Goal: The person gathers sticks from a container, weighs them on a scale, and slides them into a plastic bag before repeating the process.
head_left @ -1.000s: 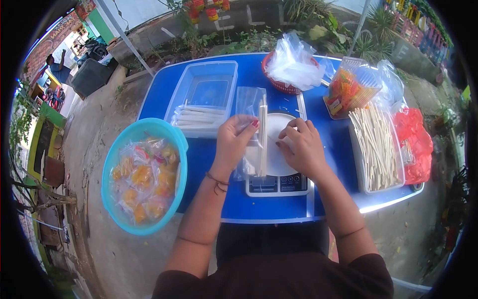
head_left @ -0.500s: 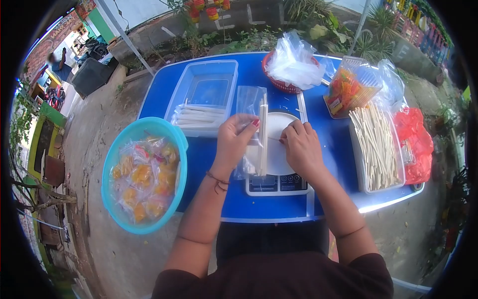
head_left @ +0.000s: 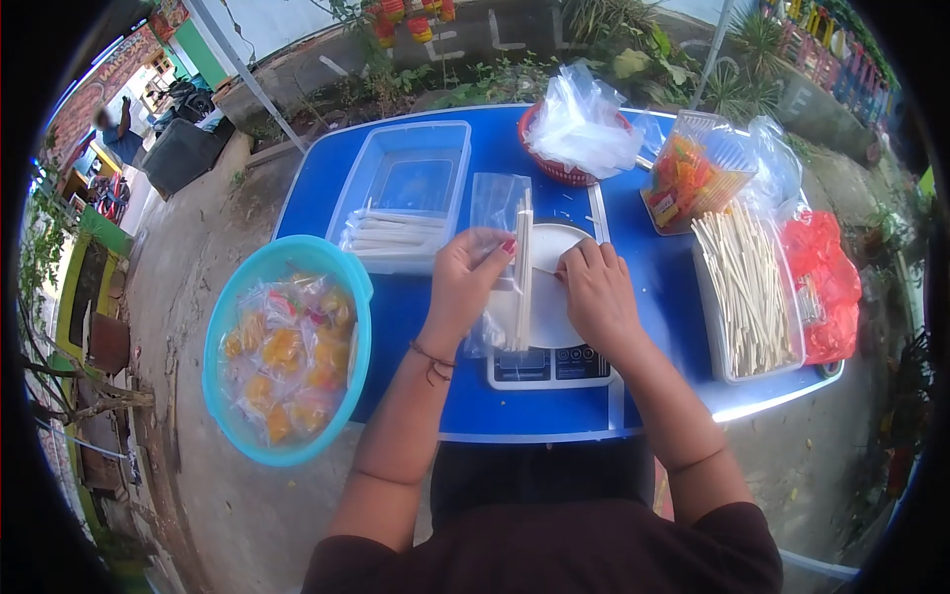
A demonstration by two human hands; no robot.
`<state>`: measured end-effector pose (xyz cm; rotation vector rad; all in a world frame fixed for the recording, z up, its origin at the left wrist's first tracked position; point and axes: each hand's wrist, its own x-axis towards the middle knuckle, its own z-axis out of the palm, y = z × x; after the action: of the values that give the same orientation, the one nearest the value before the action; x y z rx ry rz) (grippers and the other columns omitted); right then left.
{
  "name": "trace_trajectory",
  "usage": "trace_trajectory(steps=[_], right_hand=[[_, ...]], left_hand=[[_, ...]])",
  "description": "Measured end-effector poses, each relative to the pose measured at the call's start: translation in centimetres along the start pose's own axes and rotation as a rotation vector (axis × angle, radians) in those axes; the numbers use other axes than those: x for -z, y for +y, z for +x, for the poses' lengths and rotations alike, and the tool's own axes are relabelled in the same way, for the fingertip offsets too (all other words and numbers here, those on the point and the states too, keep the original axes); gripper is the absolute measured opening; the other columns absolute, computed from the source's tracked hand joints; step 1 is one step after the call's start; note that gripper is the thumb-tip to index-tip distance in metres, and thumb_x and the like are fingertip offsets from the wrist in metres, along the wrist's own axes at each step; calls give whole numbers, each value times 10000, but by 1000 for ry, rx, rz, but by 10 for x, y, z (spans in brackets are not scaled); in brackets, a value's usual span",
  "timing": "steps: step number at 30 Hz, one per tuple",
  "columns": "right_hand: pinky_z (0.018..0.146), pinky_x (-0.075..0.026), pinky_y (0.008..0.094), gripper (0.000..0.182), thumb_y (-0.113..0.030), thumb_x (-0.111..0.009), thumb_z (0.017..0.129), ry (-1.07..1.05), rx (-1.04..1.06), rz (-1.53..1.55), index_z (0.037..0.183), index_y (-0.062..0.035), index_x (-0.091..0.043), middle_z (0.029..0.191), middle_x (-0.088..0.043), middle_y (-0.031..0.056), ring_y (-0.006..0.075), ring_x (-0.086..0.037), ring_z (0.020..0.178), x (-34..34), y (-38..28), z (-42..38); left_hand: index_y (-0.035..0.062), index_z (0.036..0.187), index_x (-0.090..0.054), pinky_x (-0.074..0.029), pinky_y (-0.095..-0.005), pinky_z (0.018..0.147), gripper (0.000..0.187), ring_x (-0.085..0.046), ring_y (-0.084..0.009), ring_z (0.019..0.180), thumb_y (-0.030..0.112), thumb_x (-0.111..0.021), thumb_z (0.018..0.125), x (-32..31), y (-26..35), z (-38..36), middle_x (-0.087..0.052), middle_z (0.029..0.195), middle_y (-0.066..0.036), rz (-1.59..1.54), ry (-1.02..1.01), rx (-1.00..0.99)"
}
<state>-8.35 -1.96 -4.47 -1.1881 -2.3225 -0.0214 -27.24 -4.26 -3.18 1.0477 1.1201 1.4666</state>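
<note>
My left hand (head_left: 470, 274) is closed on a clear plastic bag (head_left: 498, 201), thumb and fingers pinching it around the middle. A bundle of pale thin sticks (head_left: 524, 307) stands lengthwise along the bag's right side. My right hand (head_left: 600, 292) is closed in a pinch, fingers curled, just right of the bundle. From its fingertips a thin strand (head_left: 544, 271) runs toward the sticks; its kind does not show. Under both hands sits a kitchen scale (head_left: 550, 370) with a round white plate (head_left: 559, 322), partly hidden by the bag and my right hand.
A clear tub (head_left: 465, 148) holds packed sticks (head_left: 396, 231). At left is a turquoise basin (head_left: 213, 371) of filled bags. A red basket (head_left: 554, 170) of plastic bags, a clear container (head_left: 688, 178) of orange pieces, a box of loose sticks (head_left: 747, 297) and a red bag (head_left: 829, 287) stand right.
</note>
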Motion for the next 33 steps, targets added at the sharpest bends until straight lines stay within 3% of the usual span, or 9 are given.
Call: trace_trajectory(steps=[6,15,26,33], right_hand=[[765,-436,403,113,-142,-593,884,34,-9,92,880,-30,-588,907,-566,117,287,-555,884,1,1,2],[735,-428,393,98,-127,-581,869,20,29,-118,834,-36,-568,862,-560,109,272,-561,848,0,0,2],[751,-417,397,95,-124,-577,874,32,-24,-28,874,-34,-548,891,-552,115,282,-547,848,-4,4,3],[746,-404,399,107,-131,-630,841,-42,-67,29,869,-44,-575,914,-579,109,281,-544,856,2,4,0]], left_hand=[[19,1020,-658,-564,-215,591,121,-643,-55,711,68,-654,909,-1,2,-1,-705,873,-47,-2,-3,11],[10,1026,-651,-559,-205,619,119,-648,-62,725,47,-639,913,-1,1,-1,-708,888,-53,4,-10,1],[1,1026,-646,-557,-220,648,128,-667,-94,783,68,-638,917,-1,4,-2,-701,948,-85,15,-52,61],[18,1024,-644,-564,-225,621,122,-662,-85,741,83,-632,921,-3,3,-3,-703,883,-60,24,-60,50]])
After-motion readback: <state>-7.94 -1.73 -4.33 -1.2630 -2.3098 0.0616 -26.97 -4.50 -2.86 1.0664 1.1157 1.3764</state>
